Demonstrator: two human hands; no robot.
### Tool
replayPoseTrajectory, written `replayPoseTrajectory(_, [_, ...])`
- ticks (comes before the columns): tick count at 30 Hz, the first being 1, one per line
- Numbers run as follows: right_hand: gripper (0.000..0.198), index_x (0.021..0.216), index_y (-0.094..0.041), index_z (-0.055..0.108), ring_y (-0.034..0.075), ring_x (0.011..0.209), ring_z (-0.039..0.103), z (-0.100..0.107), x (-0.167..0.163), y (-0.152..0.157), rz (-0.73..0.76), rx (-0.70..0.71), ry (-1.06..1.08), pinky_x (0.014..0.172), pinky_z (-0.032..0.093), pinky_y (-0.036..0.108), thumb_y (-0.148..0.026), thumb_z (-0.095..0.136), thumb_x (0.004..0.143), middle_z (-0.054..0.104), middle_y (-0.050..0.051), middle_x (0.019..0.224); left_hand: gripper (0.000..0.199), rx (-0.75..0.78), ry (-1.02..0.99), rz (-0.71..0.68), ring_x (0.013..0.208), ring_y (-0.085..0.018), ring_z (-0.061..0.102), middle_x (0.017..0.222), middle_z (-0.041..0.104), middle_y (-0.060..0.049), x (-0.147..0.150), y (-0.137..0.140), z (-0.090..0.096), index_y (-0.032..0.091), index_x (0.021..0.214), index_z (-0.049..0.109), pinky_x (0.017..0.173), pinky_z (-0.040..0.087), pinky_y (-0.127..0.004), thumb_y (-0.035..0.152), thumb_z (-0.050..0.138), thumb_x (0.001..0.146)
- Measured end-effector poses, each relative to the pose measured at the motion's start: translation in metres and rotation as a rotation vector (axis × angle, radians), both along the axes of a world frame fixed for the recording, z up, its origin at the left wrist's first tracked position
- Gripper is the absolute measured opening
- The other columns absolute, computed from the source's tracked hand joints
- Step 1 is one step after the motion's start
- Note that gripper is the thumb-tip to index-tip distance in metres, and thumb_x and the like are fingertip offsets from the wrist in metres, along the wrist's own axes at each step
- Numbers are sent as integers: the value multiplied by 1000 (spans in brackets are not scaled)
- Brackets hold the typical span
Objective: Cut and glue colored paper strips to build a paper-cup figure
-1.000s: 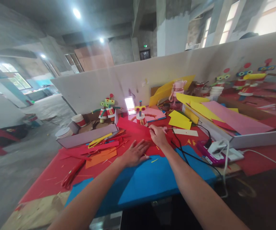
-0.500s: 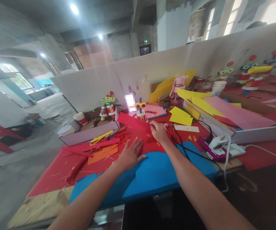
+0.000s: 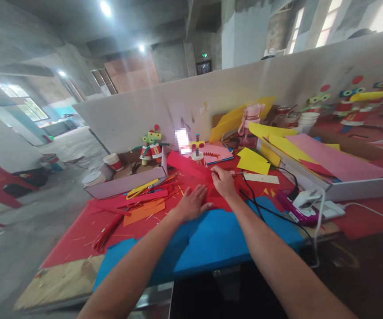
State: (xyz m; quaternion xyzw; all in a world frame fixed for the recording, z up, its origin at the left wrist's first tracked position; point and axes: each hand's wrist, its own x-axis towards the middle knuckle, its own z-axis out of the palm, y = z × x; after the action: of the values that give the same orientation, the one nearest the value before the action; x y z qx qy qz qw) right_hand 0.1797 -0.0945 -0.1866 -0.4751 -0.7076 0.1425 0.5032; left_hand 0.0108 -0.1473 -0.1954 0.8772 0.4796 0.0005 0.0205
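Observation:
My right hand (image 3: 223,181) is closed on the edge of a long strip of red paper (image 3: 187,167), which slants up to the left from the fingers. Flat and open, my left hand (image 3: 193,203) lies on red paper beside it, near the far edge of a blue sheet (image 3: 211,241). Just beyond the red strip stands a paper-cup robot figure (image 3: 197,150) with yellow eyes and coiled arms. Part of its cup is hidden by the strip.
Left of my hands lie yellow-handled scissors (image 3: 143,188), orange paper (image 3: 145,212) and red strips. Behind them a shallow box (image 3: 128,182) holds more figures. On the right are a purple power device (image 3: 299,212) with cables, yellow paper (image 3: 254,161) and a box of coloured sheets (image 3: 360,188).
My left hand has slid right and slightly forward, closer to my right hand. My right hand keeps its grip on the red strip. The view has shifted slightly.

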Motion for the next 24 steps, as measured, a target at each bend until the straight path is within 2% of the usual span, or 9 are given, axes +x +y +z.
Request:
replayPoseTrajectory(2, [19, 78, -20, 56, 21, 71, 57, 0, -1, 0, -8, -2, -10, 67, 37, 29, -22, 38, 83, 64, 4, 72, 64, 69, 40, 151, 143, -32, 25, 151, 34, -18, -21, -2, 8, 14, 144, 38, 113, 18, -60, 54, 32, 94])
replayPoseTrajectory(4, [20, 78, -21, 57, 20, 71, 57, 1, -1, 0, -11, 1, -14, 66, 37, 28, -22, 38, 83, 64, 4, 72, 61, 74, 21, 181, 143, -31, 24, 150, 36, -17, -36, -15, 21, 15, 143, 39, 114, 19, -59, 51, 31, 95])
replayPoseTrajectory(8, [21, 78, -21, 59, 19, 69, 57, 2, -2, -1, 1, 10, -17, 66, 37, 28, -21, 38, 83, 64, 3, 71, 54, -209, -150, -151, 142, -18, 28, 153, 33, -7, -46, -51, 41, 23, 148, 31, 115, 29, -40, 44, 25, 98])
replayPoseTrajectory(10, [21, 78, -21, 59, 19, 68, 57, 2, -3, -2, 15, 16, -34, 67, 37, 28, -19, 38, 83, 65, 3, 71, 51, -279, -203, -208, 140, -16, 34, 151, 37, -5, -49, -57, 40, 25, 147, 34, 114, 31, -37, 41, 25, 99])
replayPoseTrajectory(13, [21, 78, -20, 61, 19, 71, 58, 2, -4, -3, 59, 13, -117, 70, 37, 28, -17, 41, 81, 66, 4, 73, 50, -151, -208, -38, 134, -20, 42, 146, 45, -9, -61, -44, 33, 20, 138, 48, 110, 36, -39, 42, 30, 97])
replayPoseTrajectory(15, [19, 77, -19, 63, 19, 73, 59, 1, -5, -3, 113, -30, -214, 70, 37, 27, -15, 44, 78, 68, 4, 74, 45, -45, -199, 134, 121, -21, 55, 132, 60, -10, -76, -29, 36, 18, 123, 61, 101, 43, -35, 38, 32, 96])
replayPoseTrajectory(17, [19, 76, -20, 64, 18, 74, 60, 1, -6, -5, 177, -109, -324, 66, 35, 26, -14, 46, 77, 69, 4, 75, 38, 59, -180, 347, 95, -20, 66, 100, 73, -9, -94, -17, 48, 18, 97, 71, 83, 48, -30, 33, 36, 92])
replayPoseTrajectory(20, [17, 72, -21, 65, 18, 69, 60, 0, -9, -8, 249, -231, -480, 58, 30, 26, -14, 49, 76, 70, 4, 73, 32, 305, -231, 611, 72, -18, 65, 72, 70, -4, -118, -1, 74, 18, 81, 71, 66, 44, -25, 35, 43, 86])
replayPoseTrajectory(24, [13, 74, -21, 65, 19, 69, 61, -3, -16, -14, 258, -261, -584, 55, 28, 26, -14, 54, 75, 70, 5, 74, 31, 431, -507, 602, 68, -14, 62, 78, 71, -1, -111, 17, 85, 18, 89, 69, 62, 42, -21, 36, 44, 84])
